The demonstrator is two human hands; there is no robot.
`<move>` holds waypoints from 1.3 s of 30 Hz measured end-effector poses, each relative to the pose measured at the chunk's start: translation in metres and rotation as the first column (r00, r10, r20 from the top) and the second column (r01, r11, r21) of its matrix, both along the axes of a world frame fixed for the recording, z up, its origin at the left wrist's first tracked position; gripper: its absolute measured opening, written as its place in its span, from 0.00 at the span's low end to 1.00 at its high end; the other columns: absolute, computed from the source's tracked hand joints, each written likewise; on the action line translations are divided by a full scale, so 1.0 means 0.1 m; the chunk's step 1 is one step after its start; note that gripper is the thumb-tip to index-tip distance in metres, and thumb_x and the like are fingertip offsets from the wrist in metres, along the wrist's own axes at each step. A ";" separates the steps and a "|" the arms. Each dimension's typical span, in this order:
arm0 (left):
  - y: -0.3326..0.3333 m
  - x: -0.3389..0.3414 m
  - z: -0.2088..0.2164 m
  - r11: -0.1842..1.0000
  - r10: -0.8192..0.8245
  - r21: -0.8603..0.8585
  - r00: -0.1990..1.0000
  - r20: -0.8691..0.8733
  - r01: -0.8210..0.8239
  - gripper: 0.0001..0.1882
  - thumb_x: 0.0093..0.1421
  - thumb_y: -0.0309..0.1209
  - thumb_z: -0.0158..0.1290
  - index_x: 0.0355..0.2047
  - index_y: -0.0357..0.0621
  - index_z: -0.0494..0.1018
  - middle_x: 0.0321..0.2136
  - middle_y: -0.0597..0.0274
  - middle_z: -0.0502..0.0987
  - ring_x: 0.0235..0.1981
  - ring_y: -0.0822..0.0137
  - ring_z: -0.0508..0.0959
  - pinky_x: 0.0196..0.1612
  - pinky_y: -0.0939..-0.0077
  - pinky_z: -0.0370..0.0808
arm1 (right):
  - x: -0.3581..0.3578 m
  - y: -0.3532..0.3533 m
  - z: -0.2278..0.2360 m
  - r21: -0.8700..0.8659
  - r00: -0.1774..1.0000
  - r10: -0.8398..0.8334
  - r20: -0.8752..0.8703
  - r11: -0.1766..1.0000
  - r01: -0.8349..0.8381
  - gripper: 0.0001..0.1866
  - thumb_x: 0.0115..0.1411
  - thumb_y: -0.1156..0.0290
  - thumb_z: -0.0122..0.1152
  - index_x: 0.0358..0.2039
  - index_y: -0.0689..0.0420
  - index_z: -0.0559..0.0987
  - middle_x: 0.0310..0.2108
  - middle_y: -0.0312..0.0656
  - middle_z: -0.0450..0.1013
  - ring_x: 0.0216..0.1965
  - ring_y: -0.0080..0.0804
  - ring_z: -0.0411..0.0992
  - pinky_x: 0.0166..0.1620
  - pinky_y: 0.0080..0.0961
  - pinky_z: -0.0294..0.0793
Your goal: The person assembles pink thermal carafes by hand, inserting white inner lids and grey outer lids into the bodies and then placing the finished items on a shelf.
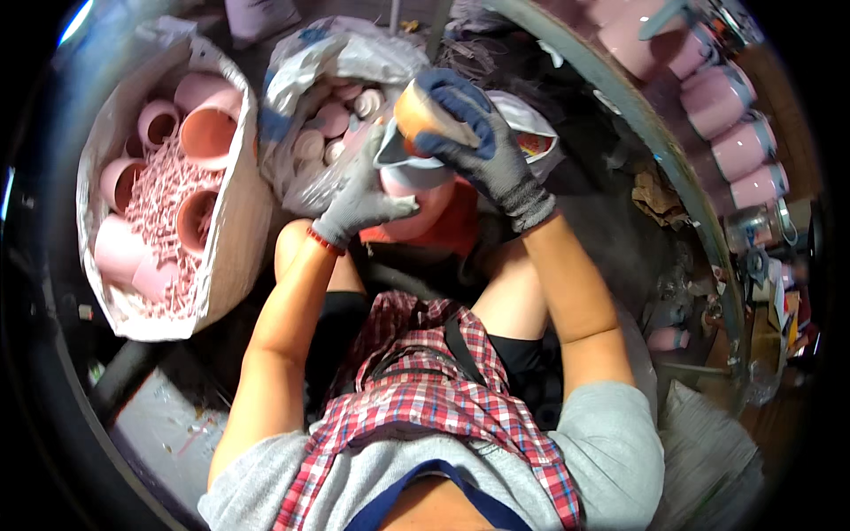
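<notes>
Above my knees I hold a pink pitcher with a grey-blue rim and a pointed spout. My left hand, in a grey glove, is closed round its left side, thumb toward me. My right hand, in a grey glove with dark blue fingers, grips a rounded tan-orange piece at the pitcher's mouth. The piece looks like a sponge or a lid; which one, I cannot tell. It covers part of the opening, so the inside is mostly hidden.
At left stands a white woven sack with pink cylindrical vessels and pink scraps. Beyond my left hand, a clear plastic bag contains small pink round pieces. Along the curved table edge at right stand several pink pitchers. Something orange-red lies below the pitcher.
</notes>
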State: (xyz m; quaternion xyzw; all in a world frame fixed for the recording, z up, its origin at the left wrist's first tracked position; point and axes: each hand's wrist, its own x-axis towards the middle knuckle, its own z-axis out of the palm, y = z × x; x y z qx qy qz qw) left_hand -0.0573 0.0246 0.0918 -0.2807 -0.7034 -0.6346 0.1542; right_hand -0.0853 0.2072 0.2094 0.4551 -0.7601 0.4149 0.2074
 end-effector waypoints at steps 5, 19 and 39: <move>-0.36 0.12 0.08 0.974 0.050 0.217 0.994 0.101 -0.071 0.42 0.43 0.32 0.64 0.58 0.39 0.58 0.53 0.56 0.64 0.53 0.63 0.66 0.57 0.69 0.64 | -0.45 0.30 -0.61 -0.379 0.959 -0.262 0.108 0.881 0.283 0.29 0.47 0.70 0.71 0.50 0.62 0.72 0.50 0.47 0.71 0.52 0.39 0.68 0.56 0.33 0.64; 0.02 -1.96 2.27 0.912 0.258 0.379 0.936 -0.239 -0.155 0.35 0.56 0.23 0.57 0.59 0.39 0.50 0.49 0.53 0.65 0.43 0.68 0.70 0.49 0.74 0.69 | 0.67 1.54 0.42 -0.144 0.651 -0.746 -0.142 0.666 0.732 0.38 0.45 0.60 0.69 0.56 0.59 0.67 0.55 0.54 0.63 0.56 0.54 0.62 0.57 0.43 0.61; 1.74 -3.55 3.15 0.868 0.338 -0.184 0.821 -0.461 -0.461 0.51 0.51 0.63 0.52 0.60 0.34 0.53 0.56 0.32 0.59 0.58 0.38 0.60 0.60 0.57 0.58 | 1.46 5.18 1.25 0.255 -0.458 -0.888 0.025 -0.438 0.862 0.66 0.39 0.33 0.64 0.66 0.55 0.39 0.65 0.55 0.49 0.63 0.52 0.54 0.60 0.45 0.57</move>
